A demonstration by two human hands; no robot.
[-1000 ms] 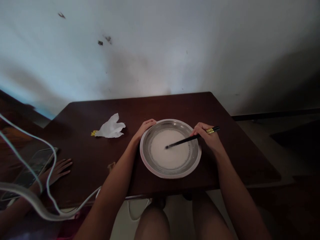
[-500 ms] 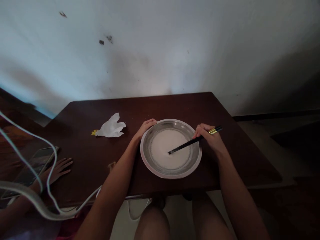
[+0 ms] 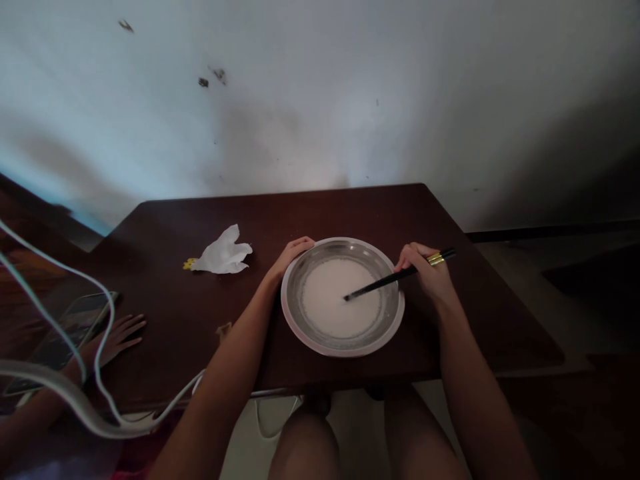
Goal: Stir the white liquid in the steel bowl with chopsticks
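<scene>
A round metal bowl (image 3: pixel 300 323) with white liquid (image 3: pixel 330 303) in it sits near the front edge of a dark wooden table (image 3: pixel 350 213). My left hand (image 3: pixel 291 257) grips the bowl's far left rim, fingers curled over it. My right hand (image 3: pixel 425 270) is closed on a pair of black chopsticks (image 3: pixel 385 283) with gold bands near the top. Their tips dip into the liquid right of the bowl's centre.
A crumpled white tissue (image 3: pixel 223 255) lies left of the bowl. At the far left another person's hand (image 3: pixel 117 337) rests flat on the table beside a phone (image 3: pixel 65 337). White cables (image 3: pixel 60 387) loop across the left foreground. A pale wall stands behind the table.
The chopstick tips have swept through the liquid from the bowl's middle toward the right, and my right hand has shifted a little to the right. My left hand has stayed on the rim.
</scene>
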